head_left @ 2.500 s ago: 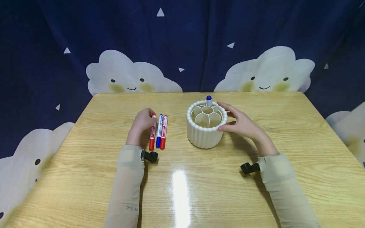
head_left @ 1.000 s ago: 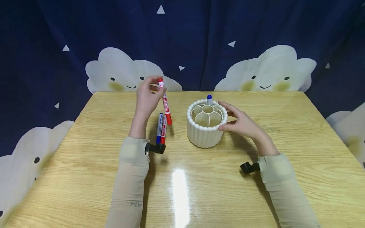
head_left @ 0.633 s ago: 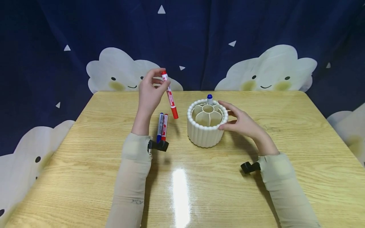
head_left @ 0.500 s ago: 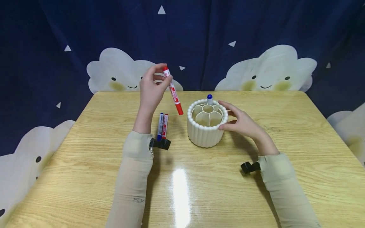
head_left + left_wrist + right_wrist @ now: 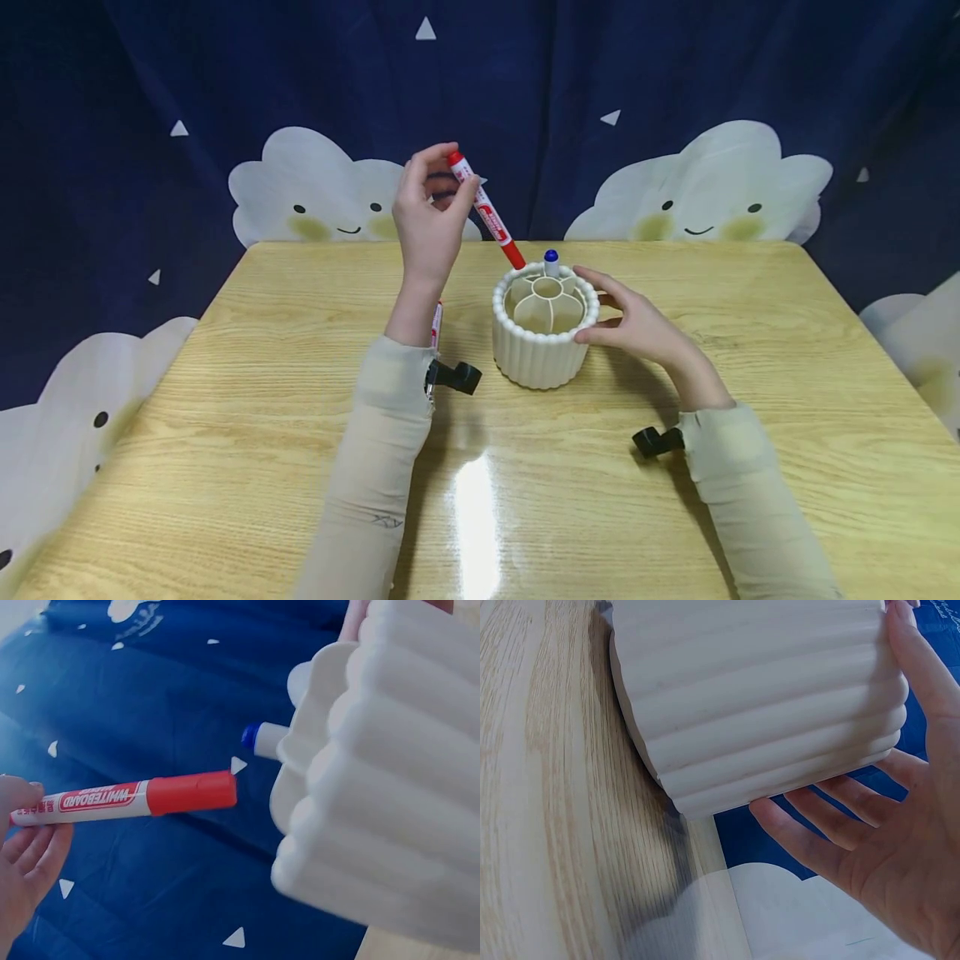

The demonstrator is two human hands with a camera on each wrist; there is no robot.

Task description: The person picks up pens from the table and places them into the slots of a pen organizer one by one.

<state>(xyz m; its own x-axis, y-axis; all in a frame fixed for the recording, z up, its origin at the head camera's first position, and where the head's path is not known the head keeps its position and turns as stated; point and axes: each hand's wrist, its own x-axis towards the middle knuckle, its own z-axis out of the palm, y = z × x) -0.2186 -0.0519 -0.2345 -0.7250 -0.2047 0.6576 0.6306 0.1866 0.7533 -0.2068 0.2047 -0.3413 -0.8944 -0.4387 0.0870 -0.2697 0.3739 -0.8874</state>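
My left hand [image 5: 431, 221] pinches a red whiteboard marker [image 5: 491, 220] near its upper end, tilted, with its red cap pointing down to the right. That cap is beside the back left rim of a cream ribbed pen holder [image 5: 534, 362]; in the left wrist view a gap shows between the marker [image 5: 112, 802] and the holder [image 5: 405, 765]. A blue-capped marker [image 5: 551, 263] stands in a back compartment. My right hand [image 5: 633, 323] holds the holder's right side, thumb in front and fingers behind; the right wrist view shows its fingertips [image 5: 769, 814] against the ribbed wall.
One red marker [image 5: 437, 325] lies on the wooden table [image 5: 225, 417], partly covered by my left wrist. Small black cameras [image 5: 457, 377] are strapped to both wrists. A dark blue curtain [image 5: 510, 83] with clouds hangs behind the table.
My left hand has picked up the red marker from the table, raised it and carried it right to the pen holder. Its forearm now hides the blue marker on the table. My right hand stays put.
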